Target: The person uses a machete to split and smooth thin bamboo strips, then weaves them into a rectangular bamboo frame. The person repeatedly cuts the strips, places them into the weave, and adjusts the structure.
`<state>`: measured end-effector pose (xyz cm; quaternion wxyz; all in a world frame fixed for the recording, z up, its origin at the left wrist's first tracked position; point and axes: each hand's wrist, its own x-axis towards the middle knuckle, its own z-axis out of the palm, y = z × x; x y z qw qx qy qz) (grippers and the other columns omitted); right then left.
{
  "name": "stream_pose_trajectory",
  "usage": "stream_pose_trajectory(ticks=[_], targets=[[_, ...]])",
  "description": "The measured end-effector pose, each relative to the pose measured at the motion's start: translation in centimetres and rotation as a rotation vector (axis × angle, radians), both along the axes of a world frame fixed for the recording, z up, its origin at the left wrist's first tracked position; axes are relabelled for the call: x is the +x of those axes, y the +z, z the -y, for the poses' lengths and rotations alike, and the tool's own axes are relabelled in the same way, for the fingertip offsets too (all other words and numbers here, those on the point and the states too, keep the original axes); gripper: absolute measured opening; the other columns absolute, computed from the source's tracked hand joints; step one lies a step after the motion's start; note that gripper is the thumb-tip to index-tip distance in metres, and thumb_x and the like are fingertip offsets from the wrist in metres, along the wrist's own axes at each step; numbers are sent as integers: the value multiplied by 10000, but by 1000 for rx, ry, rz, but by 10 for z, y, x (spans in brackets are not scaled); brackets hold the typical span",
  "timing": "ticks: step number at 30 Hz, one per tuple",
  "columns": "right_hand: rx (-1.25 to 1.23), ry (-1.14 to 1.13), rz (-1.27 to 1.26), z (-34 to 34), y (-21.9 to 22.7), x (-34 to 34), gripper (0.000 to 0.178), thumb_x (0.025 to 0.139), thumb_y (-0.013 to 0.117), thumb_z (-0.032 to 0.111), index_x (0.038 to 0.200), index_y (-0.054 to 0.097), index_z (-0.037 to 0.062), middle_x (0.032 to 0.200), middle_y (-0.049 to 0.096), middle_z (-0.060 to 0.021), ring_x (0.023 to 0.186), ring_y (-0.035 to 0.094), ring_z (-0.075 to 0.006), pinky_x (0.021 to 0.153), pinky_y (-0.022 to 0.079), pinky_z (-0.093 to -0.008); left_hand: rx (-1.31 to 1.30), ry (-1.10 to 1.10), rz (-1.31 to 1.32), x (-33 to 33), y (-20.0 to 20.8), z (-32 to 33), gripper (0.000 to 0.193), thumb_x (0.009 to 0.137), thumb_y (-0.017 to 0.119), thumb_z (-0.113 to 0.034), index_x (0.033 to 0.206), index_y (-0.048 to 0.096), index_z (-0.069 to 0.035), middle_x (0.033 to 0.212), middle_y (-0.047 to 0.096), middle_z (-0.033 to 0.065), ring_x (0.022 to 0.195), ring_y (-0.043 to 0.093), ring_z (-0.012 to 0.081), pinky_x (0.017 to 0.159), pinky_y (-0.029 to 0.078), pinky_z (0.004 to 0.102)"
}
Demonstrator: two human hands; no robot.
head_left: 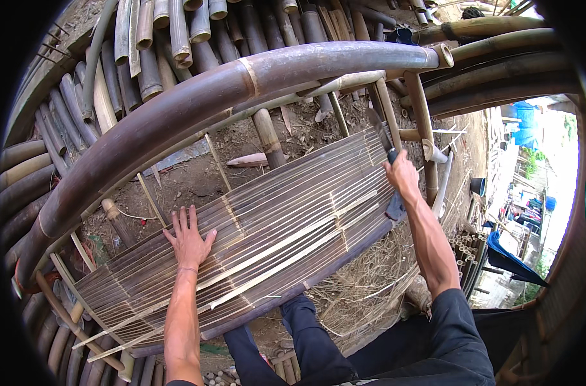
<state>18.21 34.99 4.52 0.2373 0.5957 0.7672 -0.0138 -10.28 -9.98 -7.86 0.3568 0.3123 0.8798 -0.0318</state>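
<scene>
Head view: a flattened bamboo mat (267, 238) of split slats lies across the lap and a dark pole beneath it, running from lower left to upper right. The left hand (189, 239) is released, fingers spread, palm pressed flat on the slats near the mat's middle-left. The right hand (402, 175) is clenched around the handle of a knife (381, 132), whose blade points up and away, lying on the mat's far right end. A thick bamboo pole (196, 106) arches over the mat, resting on thinner poles; stacked bamboo (158, 45) fills the ground behind. Dry shavings (363, 289) lie beside the knees, and cut bamboo ends (466, 248) stand at the right.

The step in hand looks like splitting or scoring the slats at the mat's end, with the flat palm steadying the sheet. A further cut would call for keeping the blade in line with the grain and the pressing hand well apart from the blade's path, since the slats are thin and could crack unevenly.
</scene>
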Motion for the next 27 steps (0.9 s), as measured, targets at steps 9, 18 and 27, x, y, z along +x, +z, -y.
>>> stream_pose_trajectory(ticks=[9, 18, 27], targets=[[-83, 297, 499, -28, -25, -40, 358, 1018, 401, 212, 1350, 527, 165, 1179, 576, -174, 1079, 633, -343, 790, 570, -420, 63, 6, -13, -2, 3, 4, 857, 837, 651, -495, 1527, 239, -198, 1570, 258, 101, 1466, 168, 330, 1130, 145, 669], [-5, 396, 202, 6, -44, 17, 665, 834, 578, 8, 1435, 438, 257, 1176, 632, -199, 1005, 649, -401, 828, 544, -501, 248, 86, -52, -15, 2, 23, 790, 859, 610, -575, 1463, 390, -115, 1527, 317, 193, 1423, 283, 374, 1133, 207, 632], [-29, 343, -26, 79, -91, 70, 846, 807, 466, -64, 1552, 113, 126, 1136, 496, -429, 914, 591, -515, 768, 507, -524, -91, 401, -377, -120, -21, 264, 836, 911, 516, -577, 1503, 270, -41, 1576, 210, 193, 1469, 161, 358, 1171, 186, 529]])
